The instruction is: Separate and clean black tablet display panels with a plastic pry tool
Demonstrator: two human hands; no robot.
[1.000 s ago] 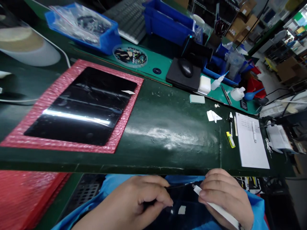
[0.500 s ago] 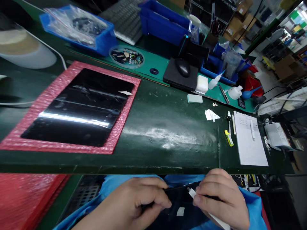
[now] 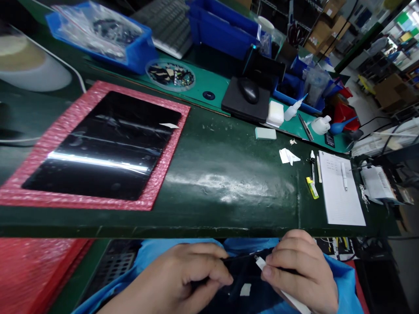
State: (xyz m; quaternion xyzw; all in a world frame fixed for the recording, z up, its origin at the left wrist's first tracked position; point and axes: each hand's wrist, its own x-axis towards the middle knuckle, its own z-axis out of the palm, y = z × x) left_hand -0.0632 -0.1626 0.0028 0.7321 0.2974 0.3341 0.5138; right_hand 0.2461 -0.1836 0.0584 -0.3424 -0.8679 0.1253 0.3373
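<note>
Low in the view, over my lap, lies a dark glossy panel [image 3: 238, 272] with a small pale sticker [image 3: 245, 289] on it. My left hand [image 3: 199, 272] is closed, thumb and fingers pinched at the panel's left side near its upper edge. On the other side my right hand [image 3: 299, 270] is closed around a slim white tool [image 3: 261, 262]; its short metal tip points up-left, close to the panel's upper edge. My hands hide the panel's sides, and its bottom runs out of view. Whether the tip touches the panel, I cannot tell.
A black screen panel [image 3: 104, 144] rests on pink bubble wrap [image 3: 166, 168] on the green bench [image 3: 229, 174]. To the right are a notepad [image 3: 340, 205] with a pen, white scraps and a yellow-labelled item [image 3: 312, 187]. Blue bins [image 3: 225, 30], bottles and a mouse [image 3: 248, 90] line the back.
The head view has shifted slightly, so the bench things on the left appear a little further left. Both hands keep almost the same place and grip.
</note>
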